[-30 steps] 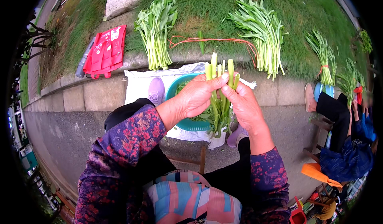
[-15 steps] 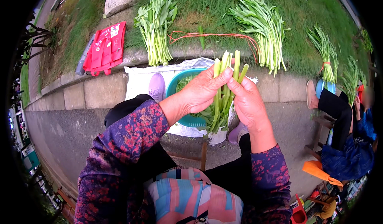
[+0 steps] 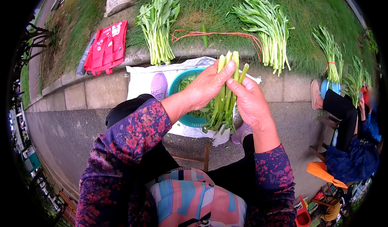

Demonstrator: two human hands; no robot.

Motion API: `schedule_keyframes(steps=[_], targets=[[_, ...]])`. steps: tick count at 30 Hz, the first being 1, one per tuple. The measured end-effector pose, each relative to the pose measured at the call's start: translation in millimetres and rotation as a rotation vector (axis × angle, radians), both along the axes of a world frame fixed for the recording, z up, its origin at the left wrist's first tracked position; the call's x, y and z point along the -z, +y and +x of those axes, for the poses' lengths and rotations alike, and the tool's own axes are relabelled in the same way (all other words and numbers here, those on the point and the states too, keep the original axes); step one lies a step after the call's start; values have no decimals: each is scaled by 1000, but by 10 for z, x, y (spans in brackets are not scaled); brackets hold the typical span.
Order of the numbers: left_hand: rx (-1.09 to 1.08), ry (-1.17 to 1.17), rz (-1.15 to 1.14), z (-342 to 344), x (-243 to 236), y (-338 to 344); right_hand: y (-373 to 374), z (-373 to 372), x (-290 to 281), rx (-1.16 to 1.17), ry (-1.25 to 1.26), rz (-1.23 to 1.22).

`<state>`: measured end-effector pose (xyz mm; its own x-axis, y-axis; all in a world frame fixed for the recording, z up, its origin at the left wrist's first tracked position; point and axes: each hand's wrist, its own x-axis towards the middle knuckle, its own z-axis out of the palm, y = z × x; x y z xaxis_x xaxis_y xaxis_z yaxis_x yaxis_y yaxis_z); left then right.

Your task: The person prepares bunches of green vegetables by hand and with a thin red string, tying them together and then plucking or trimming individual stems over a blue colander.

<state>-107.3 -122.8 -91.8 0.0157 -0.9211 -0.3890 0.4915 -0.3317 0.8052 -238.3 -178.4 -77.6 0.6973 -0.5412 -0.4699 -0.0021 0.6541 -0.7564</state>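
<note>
A small bunch of green stalks (image 3: 226,101), which look like water spinach, stands between my hands with its pale cut ends up and its leaves hanging down. My left hand (image 3: 204,86) closes round the bunch from the left, its thumb across the stalks near the top. From the right, my right hand (image 3: 251,101) pinches the stalks with its thumb and fingers. Below and to the left, a teal basin (image 3: 174,87) with leafy greens in it is partly covered by my left hand. It stands on a white sack (image 3: 137,79) between my feet.
Two piles of long greens, a left one (image 3: 158,31) and a right one (image 3: 271,37), lie on the grass by the curb. Red string (image 3: 210,34) stretches between them. A red bag (image 3: 108,49) is at left. Another person (image 3: 349,154) sits at the right with more greens.
The right-hand stalks have shifted left, closer against the others, so the cut ends stand tighter together. Both hands keep hold of the bunch, and the leafy ends have swung slightly.
</note>
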Motion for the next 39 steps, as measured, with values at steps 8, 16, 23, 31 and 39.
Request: schedule_keyframes(steps=[8, 16, 23, 31, 39], targets=[[270, -441, -102, 198, -171, -62, 4, -55, 27, -106, -57, 19], [274, -400, -106, 183, -106, -21, 8, -66, 87, -84, -17, 50], [175, -392, 7, 94, -232, 150, -193, -169, 106, 486, -117, 115], [-167, 494, 180, -771, -191, 366, -14, -110, -20, 628, -277, 183], [-534, 1062, 121, -516, -373, 551, 577, 46, -248, 251, -205, -431]])
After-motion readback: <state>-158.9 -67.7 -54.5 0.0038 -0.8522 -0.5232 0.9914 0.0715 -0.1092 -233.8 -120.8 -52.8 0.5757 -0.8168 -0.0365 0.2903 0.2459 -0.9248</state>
